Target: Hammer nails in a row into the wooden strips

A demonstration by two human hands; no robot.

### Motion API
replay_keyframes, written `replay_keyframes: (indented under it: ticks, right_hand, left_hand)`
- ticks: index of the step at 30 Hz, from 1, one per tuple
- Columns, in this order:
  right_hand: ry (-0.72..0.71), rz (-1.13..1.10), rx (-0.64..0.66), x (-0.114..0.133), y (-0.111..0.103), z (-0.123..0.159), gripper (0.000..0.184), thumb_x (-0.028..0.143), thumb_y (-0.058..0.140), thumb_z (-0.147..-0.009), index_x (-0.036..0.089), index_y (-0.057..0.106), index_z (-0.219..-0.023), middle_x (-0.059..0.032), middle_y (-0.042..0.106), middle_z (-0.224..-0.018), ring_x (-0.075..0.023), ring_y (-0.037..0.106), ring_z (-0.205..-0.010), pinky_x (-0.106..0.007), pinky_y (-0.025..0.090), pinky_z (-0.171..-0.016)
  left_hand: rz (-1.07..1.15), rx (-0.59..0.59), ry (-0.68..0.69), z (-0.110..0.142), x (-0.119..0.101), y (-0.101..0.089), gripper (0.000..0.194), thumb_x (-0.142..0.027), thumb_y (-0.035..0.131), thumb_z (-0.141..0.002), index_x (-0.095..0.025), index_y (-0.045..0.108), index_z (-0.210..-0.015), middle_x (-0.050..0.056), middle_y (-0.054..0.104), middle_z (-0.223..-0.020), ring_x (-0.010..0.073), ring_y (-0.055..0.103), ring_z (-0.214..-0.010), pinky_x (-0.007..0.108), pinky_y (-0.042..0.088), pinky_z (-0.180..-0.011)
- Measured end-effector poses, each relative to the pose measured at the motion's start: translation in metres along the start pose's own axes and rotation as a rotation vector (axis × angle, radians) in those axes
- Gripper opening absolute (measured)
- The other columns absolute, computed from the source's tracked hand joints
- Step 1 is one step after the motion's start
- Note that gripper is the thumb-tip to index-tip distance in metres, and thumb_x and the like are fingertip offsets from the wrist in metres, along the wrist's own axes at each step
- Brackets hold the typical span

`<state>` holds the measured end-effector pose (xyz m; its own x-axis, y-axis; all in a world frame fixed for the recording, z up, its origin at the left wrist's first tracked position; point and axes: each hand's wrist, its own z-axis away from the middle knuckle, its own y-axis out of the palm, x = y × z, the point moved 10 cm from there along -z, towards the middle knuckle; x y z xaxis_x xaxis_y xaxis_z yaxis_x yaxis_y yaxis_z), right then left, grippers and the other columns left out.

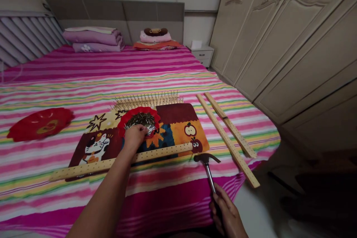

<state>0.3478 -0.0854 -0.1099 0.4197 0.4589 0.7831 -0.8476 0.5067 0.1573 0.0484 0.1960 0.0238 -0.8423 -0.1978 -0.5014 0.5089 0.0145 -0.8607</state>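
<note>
My left hand (135,136) reaches into a red scalloped dish (122,123) heaped with nails (142,118). Its fingers are pinched together among the nails; just what lies between the fingertips is hard to see. In my right hand (227,211) is a claw hammer (208,165), gripped by its handle with the head near the right end of a wooden strip (164,151). Dotted with small dark holes, this strip lies across a patterned mat (175,113), under my left forearm. A few nails show at its right end.
Behind the dish lies wood (147,101) bristling with upright nails. Two more holed strips (223,130) rest at the right, near the bed's edge. A red tray (41,123) sits at the left on the striped bedsheet (83,78). Wardrobe doors (279,52) stand on the right.
</note>
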Motion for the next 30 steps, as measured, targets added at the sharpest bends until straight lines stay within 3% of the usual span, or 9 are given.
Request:
replay_keyframes:
  ticks: [9,17,22,26,30]
  right_hand:
    - [0.002,-0.011,0.001,-0.002,0.001,-0.001,0.069,0.06,0.064,-0.065,0.023,0.047,-0.12,0.0099,0.047,-0.047,-0.003,0.028,-0.029,-0.012,0.014,-0.031]
    - [-0.014,0.0,0.014,0.003,0.003,0.004,0.064,0.056,0.064,-0.069,0.023,0.046,-0.122,0.0095,0.047,-0.048,-0.0036,0.029,-0.031,-0.012,0.015,-0.032]
    - [0.011,-0.006,0.005,0.004,0.004,0.008,0.059,0.053,0.063,-0.07,0.025,0.048,-0.119,0.009,0.047,-0.05,-0.0034,0.031,-0.033,-0.012,0.015,-0.033]
    - [-0.016,0.011,0.021,0.005,0.005,0.004,0.058,0.054,0.062,-0.071,0.025,0.047,-0.119,0.0097,0.048,-0.049,-0.0035,0.03,-0.03,-0.012,0.016,-0.031]
    - [-0.007,0.007,0.037,0.002,0.005,0.0,0.061,0.053,0.062,-0.07,0.022,0.044,-0.12,0.0101,0.048,-0.048,-0.0038,0.03,-0.03,-0.012,0.017,-0.029]
  left_hand:
    - [0.715,-0.039,0.016,0.005,0.016,-0.014,0.032,-0.04,0.07,-0.052,-0.016,0.07,-0.073,0.0,0.066,-0.064,0.012,0.055,-0.058,0.023,0.041,-0.059]
    - [0.753,-0.088,0.008,0.004,0.025,-0.016,0.036,-0.041,0.074,-0.048,-0.015,0.069,-0.072,0.001,0.066,-0.062,0.0119,0.055,-0.055,0.023,0.042,-0.055]
    - [0.816,-0.076,-0.008,0.01,0.023,-0.02,0.046,-0.038,0.074,-0.048,-0.015,0.069,-0.088,-0.002,0.063,-0.057,0.0107,0.054,-0.052,0.022,0.043,-0.053]
    - [0.976,0.007,-0.081,0.025,0.01,-0.019,0.035,-0.033,0.073,-0.046,-0.014,0.069,-0.074,0.002,0.067,-0.062,0.0101,0.057,-0.056,0.022,0.045,-0.056]
    - [0.996,0.228,-0.064,0.05,-0.024,-0.005,0.039,-0.028,0.077,-0.043,-0.014,0.07,-0.079,0.005,0.07,-0.071,0.014,0.062,-0.063,0.025,0.049,-0.059]
